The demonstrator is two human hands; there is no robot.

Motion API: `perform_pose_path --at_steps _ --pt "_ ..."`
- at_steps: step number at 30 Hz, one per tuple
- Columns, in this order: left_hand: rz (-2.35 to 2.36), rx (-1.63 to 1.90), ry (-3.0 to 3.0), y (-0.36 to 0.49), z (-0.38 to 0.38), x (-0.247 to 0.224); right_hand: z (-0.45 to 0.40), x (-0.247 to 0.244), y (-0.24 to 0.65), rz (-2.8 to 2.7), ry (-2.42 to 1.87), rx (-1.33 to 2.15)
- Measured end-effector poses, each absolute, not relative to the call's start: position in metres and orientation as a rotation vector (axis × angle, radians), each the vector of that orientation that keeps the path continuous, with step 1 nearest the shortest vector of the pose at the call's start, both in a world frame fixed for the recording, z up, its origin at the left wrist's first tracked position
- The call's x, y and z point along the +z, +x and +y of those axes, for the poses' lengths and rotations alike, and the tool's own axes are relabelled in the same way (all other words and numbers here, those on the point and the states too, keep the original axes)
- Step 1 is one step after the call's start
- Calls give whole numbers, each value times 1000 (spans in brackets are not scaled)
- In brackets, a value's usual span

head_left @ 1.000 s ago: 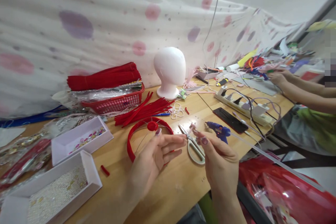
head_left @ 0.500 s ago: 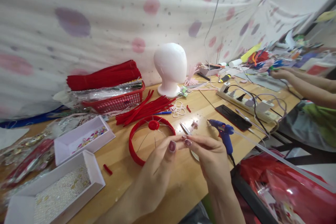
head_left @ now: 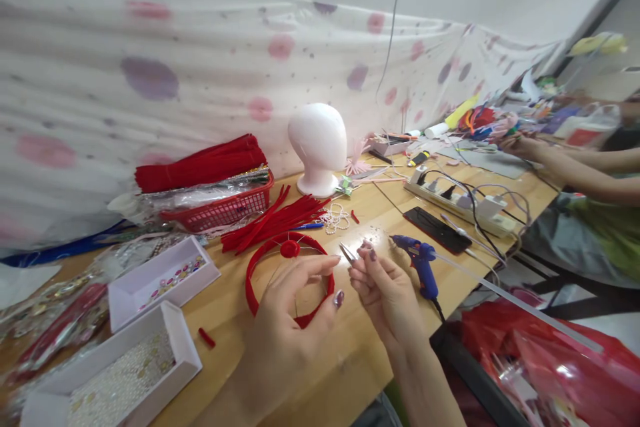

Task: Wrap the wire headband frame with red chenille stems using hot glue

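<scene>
My left hand (head_left: 300, 300) is open, thumb and fingers apart, over the front of a red fuzzy headband (head_left: 249, 273). The headband lies on the table, with thin wires across its ring and a round red disc (head_left: 290, 249) at its back. My right hand (head_left: 385, 290) is closed, thumb and finger pinched together. Whatever is between the fingertips is too small to make out. Just beyond these fingertips show the blades of scissors (head_left: 346, 253), their handles hidden behind the hand. A blue glue gun (head_left: 423, 263) lies to the right of my right hand.
Behind lie red pipe cleaners (head_left: 273, 221), a bead string (head_left: 334, 217) and a white foam head (head_left: 317, 147). A red basket (head_left: 225, 209) and white boxes of beads (head_left: 187, 340) stand left. Right are a phone (head_left: 436, 229), a power strip (head_left: 463, 203) and another person's arms (head_left: 575, 163).
My hands were together at the fingertips and have come apart. The left hand has opened and moved left; the right stays pinched. The view has tilted up a little.
</scene>
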State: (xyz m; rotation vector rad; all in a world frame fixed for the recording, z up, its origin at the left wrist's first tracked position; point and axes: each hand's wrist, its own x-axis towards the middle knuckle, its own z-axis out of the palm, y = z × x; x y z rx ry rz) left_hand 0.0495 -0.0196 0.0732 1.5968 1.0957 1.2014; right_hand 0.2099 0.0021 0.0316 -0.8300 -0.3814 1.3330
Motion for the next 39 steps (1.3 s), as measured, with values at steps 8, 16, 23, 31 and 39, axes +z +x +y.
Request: perform_pose_path --at_steps 8,16,23,31,39 --pt "1041 1383 2165 61 -8 58 -10 40 203 -468 -687 1511" --pt "979 1316 2343 65 -3 56 -23 40 209 -584 -585 1585" --pt "999 1333 1878 64 2 64 -22 42 218 -615 -485 1809" --pt "975 1508 1607 45 3 91 -18 32 226 -642 -340 1849" --pt "926 1447 1470 40 12 107 -5 18 230 -215 -354 1743"
